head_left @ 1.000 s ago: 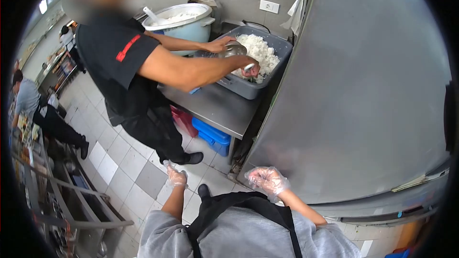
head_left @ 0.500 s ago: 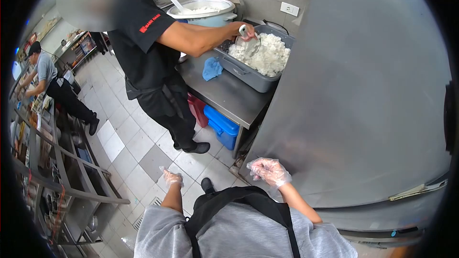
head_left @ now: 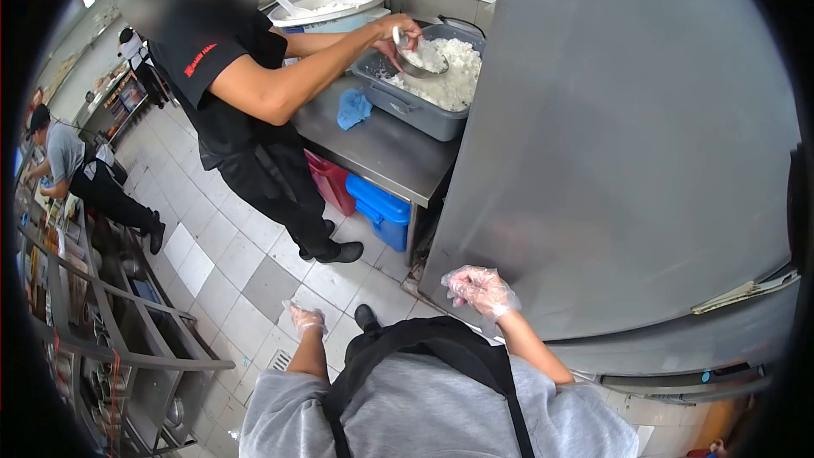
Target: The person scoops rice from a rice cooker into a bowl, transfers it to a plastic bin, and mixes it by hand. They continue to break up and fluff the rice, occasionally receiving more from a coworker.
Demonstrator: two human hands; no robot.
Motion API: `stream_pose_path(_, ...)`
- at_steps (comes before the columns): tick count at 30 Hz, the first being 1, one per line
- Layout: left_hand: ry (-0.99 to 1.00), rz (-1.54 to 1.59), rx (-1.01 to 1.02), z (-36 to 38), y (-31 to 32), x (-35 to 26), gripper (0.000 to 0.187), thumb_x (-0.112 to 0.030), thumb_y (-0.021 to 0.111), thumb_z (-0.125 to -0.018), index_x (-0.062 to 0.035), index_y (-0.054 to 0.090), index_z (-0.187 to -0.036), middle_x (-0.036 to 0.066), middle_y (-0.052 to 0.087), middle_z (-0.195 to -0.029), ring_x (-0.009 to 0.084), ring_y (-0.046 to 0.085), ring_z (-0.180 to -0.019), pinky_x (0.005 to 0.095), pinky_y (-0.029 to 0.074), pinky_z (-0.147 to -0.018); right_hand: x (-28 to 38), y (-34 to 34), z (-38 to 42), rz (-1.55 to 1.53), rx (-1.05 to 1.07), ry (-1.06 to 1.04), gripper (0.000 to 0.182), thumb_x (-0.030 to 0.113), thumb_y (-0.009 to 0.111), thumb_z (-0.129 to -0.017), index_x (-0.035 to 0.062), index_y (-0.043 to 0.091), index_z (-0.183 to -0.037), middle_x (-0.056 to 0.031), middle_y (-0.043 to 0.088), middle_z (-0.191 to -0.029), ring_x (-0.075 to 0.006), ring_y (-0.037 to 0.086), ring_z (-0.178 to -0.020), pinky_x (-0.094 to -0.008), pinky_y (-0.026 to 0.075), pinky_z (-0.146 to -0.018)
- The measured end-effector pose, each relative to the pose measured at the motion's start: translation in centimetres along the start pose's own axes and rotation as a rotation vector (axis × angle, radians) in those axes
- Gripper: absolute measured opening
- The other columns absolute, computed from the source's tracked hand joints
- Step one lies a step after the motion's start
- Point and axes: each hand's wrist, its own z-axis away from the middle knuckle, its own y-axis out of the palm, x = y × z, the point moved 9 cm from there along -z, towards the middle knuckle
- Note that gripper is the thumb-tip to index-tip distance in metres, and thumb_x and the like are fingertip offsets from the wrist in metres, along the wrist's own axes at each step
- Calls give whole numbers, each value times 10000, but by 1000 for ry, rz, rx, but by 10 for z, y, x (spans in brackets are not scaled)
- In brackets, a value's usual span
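Gloved hands low in frame, rice work beyond, spill risk at tub

Far left: co-worker in grey shirt (head_left: pixel 64 153) leans at the upper end of metal shelving (head_left: pixel 153 362). Upper left: co-worker in black shirt (head_left: pixel 246 89) stands at the counter (head_left: pixel 373 153). Bottom, left of centre: wearer's left hand (head_left: pixel 305 320), clear glove, over floor tiles; no object seen, finger spread can't be told. Upper centre: blue cloth (head_left: pixel 354 108) on counter, near the tub; big pot (head_left: pixel 366 10) behind, with white paddle (head_left: pixel 288 4). Right of those: grey tub (head_left: pixel 407 114) with white rice (head_left: pixel 458 76); the black-shirted co-worker holds a metal bowl (head_left: pixel 415 70) over it, rice inside. Lower, right of centre: wearer's right hand (head_left: pixel 482 290), clear glove, fingers curled narrow, nothing seen in them, beside the large metal panel (head_left: pixel 627 144).

Risks, judged: tilting the bowl near the tub's edge could drop rice on the counter. Loose glove film could snag or brush the panel and get dirty. A step close could bump the co-worker's arm.
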Motion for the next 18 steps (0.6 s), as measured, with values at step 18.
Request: stream_pose_path(18,-86,-203,77,-14,-10,28,730,-225,608,-783,3,240,-1371,181,435,-1322,263,424,-1232,314,287,-1053,-1,13,2,-28,-5,61,127,122,602,-865,7,636,-907,-61,632,-786,-102,584,-653,-256,517,-596)
